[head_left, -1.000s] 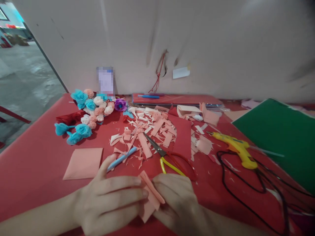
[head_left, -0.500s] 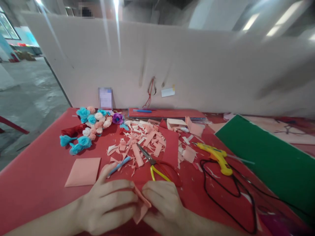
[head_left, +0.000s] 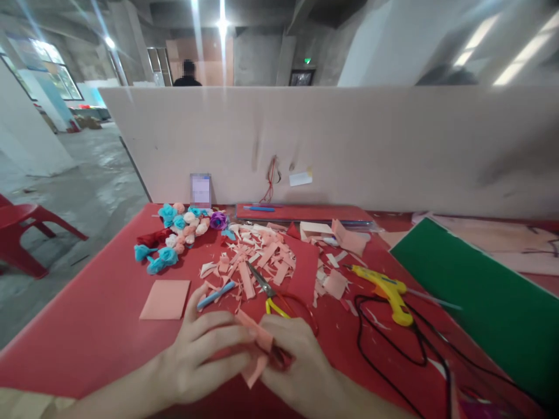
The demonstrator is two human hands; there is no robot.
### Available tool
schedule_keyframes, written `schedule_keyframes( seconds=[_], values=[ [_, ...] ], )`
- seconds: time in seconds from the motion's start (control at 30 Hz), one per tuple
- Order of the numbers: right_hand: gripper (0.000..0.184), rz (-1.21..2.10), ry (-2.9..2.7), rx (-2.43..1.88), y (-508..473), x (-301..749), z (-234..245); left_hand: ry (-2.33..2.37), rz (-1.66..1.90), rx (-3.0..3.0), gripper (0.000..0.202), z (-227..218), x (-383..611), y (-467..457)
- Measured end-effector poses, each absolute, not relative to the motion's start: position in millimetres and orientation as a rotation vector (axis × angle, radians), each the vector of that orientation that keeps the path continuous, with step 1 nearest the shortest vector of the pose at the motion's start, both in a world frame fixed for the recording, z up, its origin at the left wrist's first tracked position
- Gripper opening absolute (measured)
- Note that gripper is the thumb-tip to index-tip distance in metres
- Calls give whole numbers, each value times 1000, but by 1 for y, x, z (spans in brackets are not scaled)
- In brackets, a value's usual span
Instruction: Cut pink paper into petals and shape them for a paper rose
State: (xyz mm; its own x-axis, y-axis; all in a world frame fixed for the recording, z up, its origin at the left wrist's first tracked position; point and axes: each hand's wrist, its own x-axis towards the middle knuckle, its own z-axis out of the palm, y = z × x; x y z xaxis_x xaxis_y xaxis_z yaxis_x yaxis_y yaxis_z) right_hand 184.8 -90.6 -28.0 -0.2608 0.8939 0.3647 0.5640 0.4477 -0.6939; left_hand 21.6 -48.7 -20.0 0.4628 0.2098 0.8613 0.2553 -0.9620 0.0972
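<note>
A folded piece of pink paper [head_left: 255, 331] is pinched between my two hands near the front of the table. My left hand [head_left: 213, 349] grips it from the left, with one finger raised apart. My right hand [head_left: 294, 352] has its fingers curled round the paper's right side, and part of the paper is hidden. Beyond the hands lie scissors [head_left: 264, 283] with yellow and red handles, partly behind my right hand. A light-blue stick [head_left: 217, 295] lies beside the raised left finger. A flat pink paper square [head_left: 166, 299] rests to the left.
Pink paper scraps [head_left: 262, 250] cover the middle. Blue, white, pink and purple paper flowers [head_left: 168, 256] are at back left. A yellow glue gun [head_left: 388, 288] with a black cord [head_left: 360, 337] and a green board [head_left: 480, 302] occupy the right. A pale partition [head_left: 349, 145] stands behind.
The camera view has tilted up, showing more of the room. The pink paper has turned between my fingers, and my right hand has rolled, opening a gap beneath its curled fingers.
</note>
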Motion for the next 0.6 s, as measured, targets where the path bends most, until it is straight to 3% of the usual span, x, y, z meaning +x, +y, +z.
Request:
schedule_keyframes(
  seconds=[0.27, 0.47, 0.6],
  values=[
    [17, 505, -1994, -1173, -99, 184, -18, -381, -1417, -2672, 13, -18, 14, -56],
    [13, 382, -2050, -1175, -101, 184, -20, -276, -1498, -2676, 26, -21, 12, -53],
    [15, 421, -2066, -1210, -96, 184, -24, -302, -1416, -2760, 20, -23, 10, -49]
  ],
)
